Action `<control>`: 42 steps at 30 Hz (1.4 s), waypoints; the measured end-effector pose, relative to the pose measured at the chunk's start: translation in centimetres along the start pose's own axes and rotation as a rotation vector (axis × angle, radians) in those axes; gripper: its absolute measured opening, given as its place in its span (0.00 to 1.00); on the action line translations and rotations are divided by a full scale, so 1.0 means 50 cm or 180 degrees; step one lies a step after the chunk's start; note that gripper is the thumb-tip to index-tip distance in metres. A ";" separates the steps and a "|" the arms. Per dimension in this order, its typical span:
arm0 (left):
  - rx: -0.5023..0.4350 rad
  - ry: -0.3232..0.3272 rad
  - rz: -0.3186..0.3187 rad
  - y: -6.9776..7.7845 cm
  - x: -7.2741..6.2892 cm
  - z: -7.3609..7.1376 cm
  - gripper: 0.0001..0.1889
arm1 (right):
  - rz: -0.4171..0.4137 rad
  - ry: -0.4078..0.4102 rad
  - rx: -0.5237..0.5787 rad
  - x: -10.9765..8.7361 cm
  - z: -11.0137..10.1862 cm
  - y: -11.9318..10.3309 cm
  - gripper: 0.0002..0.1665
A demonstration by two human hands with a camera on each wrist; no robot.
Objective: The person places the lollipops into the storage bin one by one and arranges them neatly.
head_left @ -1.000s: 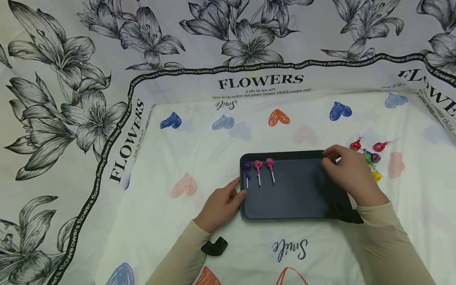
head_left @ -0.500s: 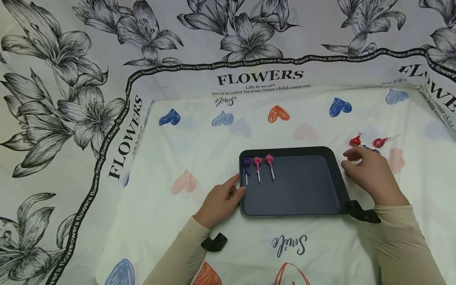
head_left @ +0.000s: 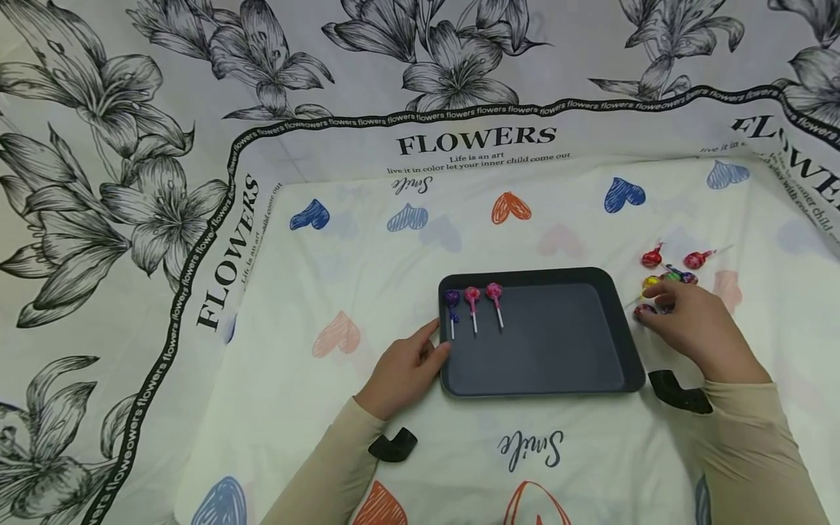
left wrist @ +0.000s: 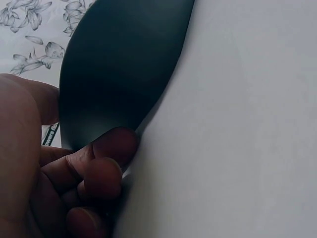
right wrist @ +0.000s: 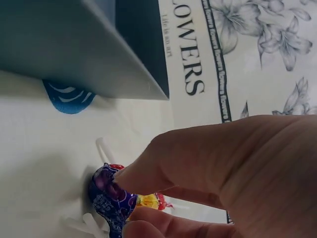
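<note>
My left hand [head_left: 403, 375] grips the left edge of a dark grey tray [head_left: 545, 364], thumb at the rim; the left wrist view shows curled fingertips [left wrist: 116, 146] against the tray's outer wall. Three lollipops lie side by side at the tray's left end: a purple one [head_left: 453, 297] and two pink ones, sticks pointing toward me. Just right of the tray, my right hand [head_left: 702, 328] pinches a purple-wrapped lollipop [right wrist: 106, 196] on the cloth between thumb and fingers. The fingers partly hide it in the head view.
Beyond my right hand lie more lollipops: a red one [head_left: 652, 257], another red one [head_left: 697, 259], a yellow one [head_left: 650, 282], and a dark purple one [head_left: 687, 278] beside some green. A white cloth [head_left: 367, 277] with hearts lies over a flower-printed cloth [head_left: 282, 65].
My right hand has moved right, from over the tray's far right corner to the loose lollipops, and now pinches one. My left hand stays at the tray's left edge.
</note>
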State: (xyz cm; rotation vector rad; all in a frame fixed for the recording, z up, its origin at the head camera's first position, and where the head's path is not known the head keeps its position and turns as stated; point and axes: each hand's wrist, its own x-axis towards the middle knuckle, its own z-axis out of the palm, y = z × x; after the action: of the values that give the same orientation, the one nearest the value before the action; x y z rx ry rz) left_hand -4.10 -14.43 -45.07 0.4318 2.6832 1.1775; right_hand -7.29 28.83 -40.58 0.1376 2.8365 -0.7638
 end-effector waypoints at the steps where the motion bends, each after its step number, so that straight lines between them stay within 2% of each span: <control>1: -0.0010 0.0005 0.0001 0.000 0.000 0.000 0.30 | -0.0001 -0.0018 0.0002 0.000 0.000 0.000 0.28; 9: -0.0040 0.0013 -0.0018 0.001 -0.002 -0.001 0.29 | -0.0071 -0.0068 -0.0048 0.003 0.001 -0.001 0.23; 17: -0.0052 0.0017 -0.0006 0.001 -0.002 -0.003 0.30 | -0.0048 -0.0078 -0.0084 0.005 0.004 0.001 0.26; 22: -0.0042 0.0006 0.0025 0.000 -0.002 -0.003 0.30 | -0.0043 0.0053 -0.0146 0.002 0.009 0.002 0.26; 28: -0.0011 -0.0004 -0.0031 -0.001 -0.001 -0.002 0.30 | -0.0012 0.0312 -0.0205 -0.007 0.008 -0.002 0.26; 38: 0.0019 -0.0013 0.0039 -0.001 -0.001 -0.003 0.30 | 0.0078 0.0585 -0.0280 -0.024 -0.004 -0.031 0.30; 42: 0.0017 -0.0031 0.0031 -0.003 -0.001 -0.003 0.30 | 0.0026 0.0681 -0.0255 -0.028 -0.008 -0.043 0.28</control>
State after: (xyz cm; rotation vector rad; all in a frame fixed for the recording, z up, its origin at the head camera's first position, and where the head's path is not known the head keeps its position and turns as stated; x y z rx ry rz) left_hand -4.13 -14.64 -45.05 0.4509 2.6795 1.1682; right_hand -6.27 27.11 -38.88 0.2315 3.0608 -0.6692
